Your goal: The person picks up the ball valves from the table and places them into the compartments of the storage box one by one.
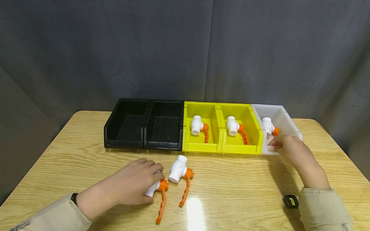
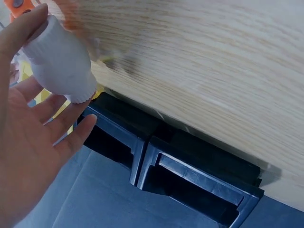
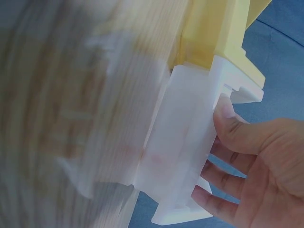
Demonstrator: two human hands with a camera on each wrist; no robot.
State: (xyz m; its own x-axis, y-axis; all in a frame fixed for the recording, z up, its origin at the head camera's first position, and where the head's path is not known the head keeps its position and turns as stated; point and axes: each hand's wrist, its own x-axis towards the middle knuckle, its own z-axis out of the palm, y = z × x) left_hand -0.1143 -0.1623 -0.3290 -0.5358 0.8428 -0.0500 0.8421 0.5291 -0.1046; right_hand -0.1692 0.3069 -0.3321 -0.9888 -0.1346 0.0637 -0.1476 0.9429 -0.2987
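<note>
My left hand [image 1: 133,183] holds a white ball valve [image 1: 152,189] with an orange lever at the table. In the left wrist view the thumb lies across one end of this valve [image 2: 61,61], with fingers along its far side. A second ball valve [image 1: 178,169] lies just to the right. My right hand [image 1: 289,149] is over the front of the white bin [image 1: 284,120], its fingers reaching inside. Behind those fingers a ball valve [image 1: 268,125] rests in the bin. The right wrist view shows loosely bent fingers [image 3: 223,178] and nothing gripped.
Two yellow bins [image 1: 202,147] [image 1: 241,149] each contain a ball valve. Two black bins [image 1: 124,143] [image 1: 163,146] stand left of them in the same row. A small black object [image 1: 291,201] is beside the right sleeve. A grey curtain [image 1: 162,48] hangs behind the table.
</note>
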